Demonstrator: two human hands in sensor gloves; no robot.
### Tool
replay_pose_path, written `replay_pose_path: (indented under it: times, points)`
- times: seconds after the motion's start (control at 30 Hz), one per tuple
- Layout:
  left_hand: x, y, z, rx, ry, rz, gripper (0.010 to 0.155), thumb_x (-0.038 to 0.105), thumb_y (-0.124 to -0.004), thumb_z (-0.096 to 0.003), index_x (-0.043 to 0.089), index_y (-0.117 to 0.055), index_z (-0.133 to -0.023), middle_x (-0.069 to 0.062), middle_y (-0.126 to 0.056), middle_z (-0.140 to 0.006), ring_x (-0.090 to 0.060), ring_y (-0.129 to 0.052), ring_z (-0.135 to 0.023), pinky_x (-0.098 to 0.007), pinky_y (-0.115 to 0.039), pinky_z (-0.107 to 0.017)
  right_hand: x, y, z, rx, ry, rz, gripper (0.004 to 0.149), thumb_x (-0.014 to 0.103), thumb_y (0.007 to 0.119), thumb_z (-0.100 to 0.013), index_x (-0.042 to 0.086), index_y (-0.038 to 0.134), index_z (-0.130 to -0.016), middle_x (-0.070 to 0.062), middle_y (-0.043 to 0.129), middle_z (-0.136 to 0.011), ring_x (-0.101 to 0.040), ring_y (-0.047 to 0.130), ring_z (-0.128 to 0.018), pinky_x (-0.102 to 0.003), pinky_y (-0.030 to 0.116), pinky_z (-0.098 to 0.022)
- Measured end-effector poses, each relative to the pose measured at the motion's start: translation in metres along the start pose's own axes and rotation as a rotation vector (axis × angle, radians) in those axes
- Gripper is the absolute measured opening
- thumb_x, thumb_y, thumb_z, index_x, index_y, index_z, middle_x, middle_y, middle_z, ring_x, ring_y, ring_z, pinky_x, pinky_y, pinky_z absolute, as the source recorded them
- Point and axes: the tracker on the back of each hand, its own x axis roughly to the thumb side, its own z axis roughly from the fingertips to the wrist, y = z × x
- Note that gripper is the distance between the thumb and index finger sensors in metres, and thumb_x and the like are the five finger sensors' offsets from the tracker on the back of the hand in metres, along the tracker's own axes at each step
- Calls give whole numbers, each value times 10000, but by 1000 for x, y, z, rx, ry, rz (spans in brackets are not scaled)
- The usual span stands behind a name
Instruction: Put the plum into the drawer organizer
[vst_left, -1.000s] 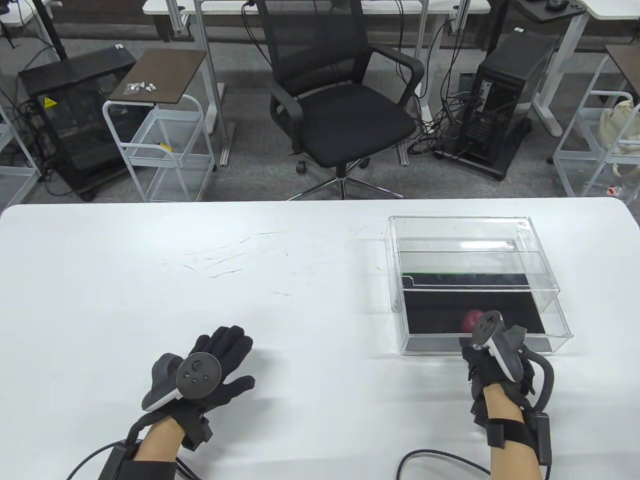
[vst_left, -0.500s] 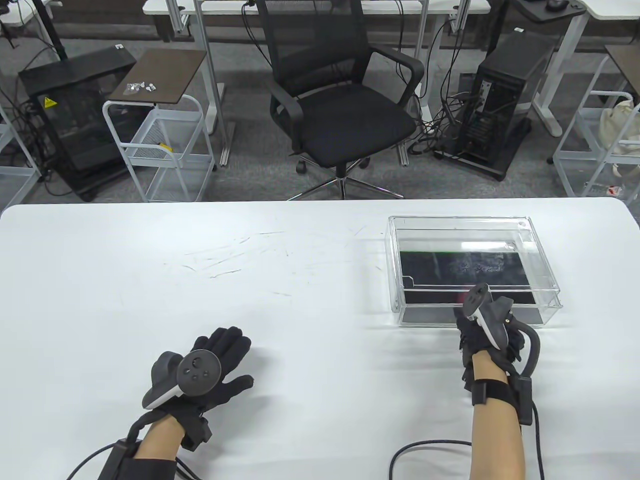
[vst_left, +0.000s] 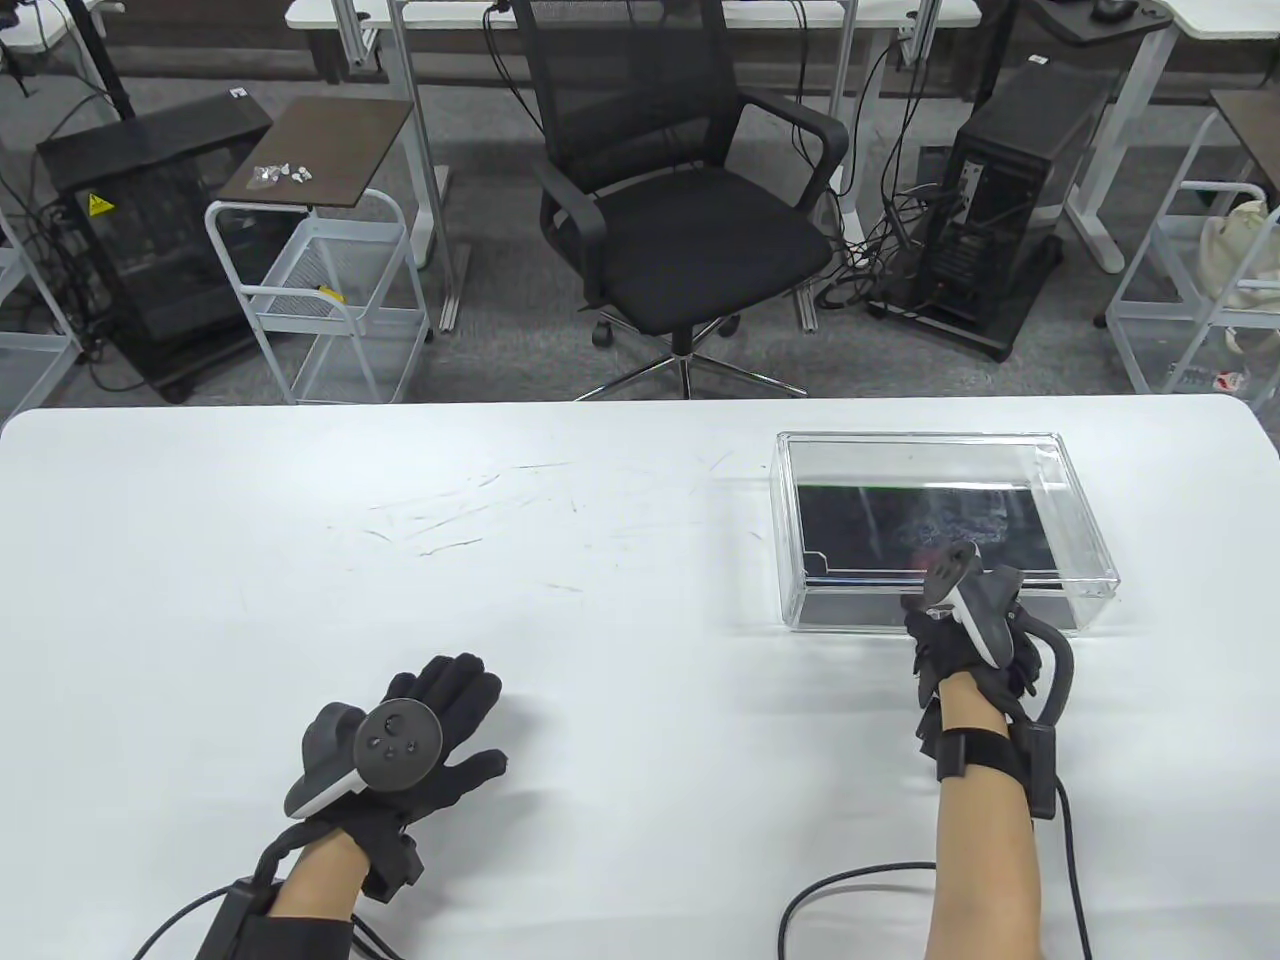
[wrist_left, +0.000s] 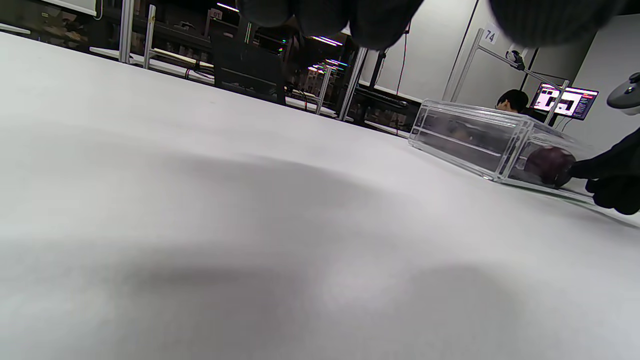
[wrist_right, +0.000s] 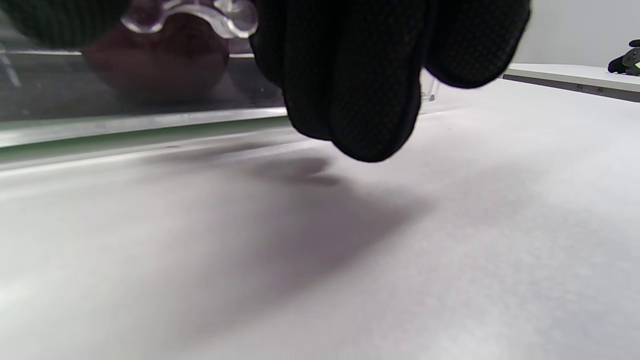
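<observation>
The clear drawer organizer (vst_left: 1085, 520) stands on the right of the white table (vst_left: 400, 560), its drawer pushed in. The dark red plum (wrist_left: 550, 165) lies inside, just behind the drawer's front wall. It also shows in the right wrist view (wrist_right: 155, 65); in the table view the tracker mostly hides it. My right hand (vst_left: 925, 625) is at the drawer front, thumb and fingers (wrist_right: 360, 75) on either side of the clear handle (wrist_right: 190, 15). My left hand (vst_left: 450, 700) rests flat on the table, fingers spread, holding nothing.
The table's far edge runs just behind the organizer. Beyond it stand a black office chair (vst_left: 680, 200), a white wire cart (vst_left: 320, 290) and a computer tower (vst_left: 1010, 200). My right hand's cable (vst_left: 850, 890) loops on the table near the front edge.
My right hand has moved away from me and pushed the drawer, with the plum in it, into the organizer. The left hand has not moved.
</observation>
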Motion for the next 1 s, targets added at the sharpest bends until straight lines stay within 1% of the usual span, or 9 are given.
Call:
replay_pose_path:
  times: [0.17, 0.27, 0.33, 0.37, 0.4, 0.57, 0.73, 0.83, 1.0]
  points:
    - [0, -1, 0, 2, -7, -1, 779, 616, -724, -414, 268, -581, -1095, -18, -499, -1241, -298, -495, -1149, -532, -376, -841, 8, -18, 37, -50, -71, 39, 818, 638, 704, -347, 24, 733, -887, -184, 948, -775, -313, 1008, -579, -544, 757, -522]
    - [0, -2, 0, 1, -11, -1, 780, 616, -724, -414, 268, -576, -1096, -16, -497, -1241, -297, -495, -1150, -530, -379, -840, 29, -26, 86, -189, -324, -4, 812, 640, 700, -343, 57, 710, -908, -167, 928, -811, -317, 989, -621, -546, 738, -550]
    - [-1, -3, -1, -7, -7, 2, 784, 616, -724, -414, 266, -567, -1098, -18, -491, -1241, -296, -496, -1149, -529, -381, -840, 39, -24, 115, -233, -518, -18, 827, 641, 690, -348, 124, 599, -987, -149, 792, -972, -365, 862, -812, -565, 692, -600]
    - [-1, -3, -1, -8, -6, 2, 786, 616, -723, -415, 265, -563, -1099, -18, -488, -1241, -297, -494, -1148, -529, -381, -840, 44, -21, 131, -247, -611, -17, 833, 644, 682, -345, 187, 520, -1023, -135, 661, -1071, -395, 742, -921, -553, 688, -617]
    - [-1, -3, -1, -9, -7, 0, 785, 617, -722, -415, 265, -563, -1099, -18, -487, -1242, -298, -493, -1148, -529, -382, -839, 48, -15, 149, -254, -713, -8, 829, 644, 676, -346, 216, 490, -1031, -121, 586, -1107, -378, 701, -954, -544, 676, -636]
    - [3, -5, -1, -14, -27, -19, 788, 620, -720, -415, 262, -562, -1099, -19, -487, -1241, -297, -496, -1147, -528, -386, -838, 55, 16, 201, -320, -1028, 89, 840, 644, 656, -340, 270, 385, -1042, -61, 416, -1163, -385, 418, -1077, -587, 492, -738]
    - [4, -6, 0, -21, -30, -24, 792, 621, -721, -415, 255, -561, -1100, -46, -484, -1239, -301, -495, -1146, -528, -391, -837, 55, 39, 214, -321, -1145, 179, 837, 641, 652, -335, 261, 397, -1036, -67, 438, -1154, -390, 414, -1065, -575, 473, -742]
    - [4, -6, 0, -21, -29, -22, 792, 620, -721, -414, 256, -562, -1099, -48, -483, -1239, -301, -494, -1146, -526, -391, -837, 56, 50, 213, -263, -1151, 196, 834, 638, 654, -334, 257, 405, -1033, -71, 450, -1148, -390, 425, -1060, -561, 470, -746]
    - [5, -7, -1, -26, -30, -25, 793, 621, -720, -415, 255, -561, -1100, -47, -483, -1239, -301, -494, -1146, -526, -390, -838, 58, 53, 212, -245, -1155, 200, 823, 634, 655, -335, 256, 422, -1029, -73, 469, -1142, -391, 445, -1052, -556, 483, -740]
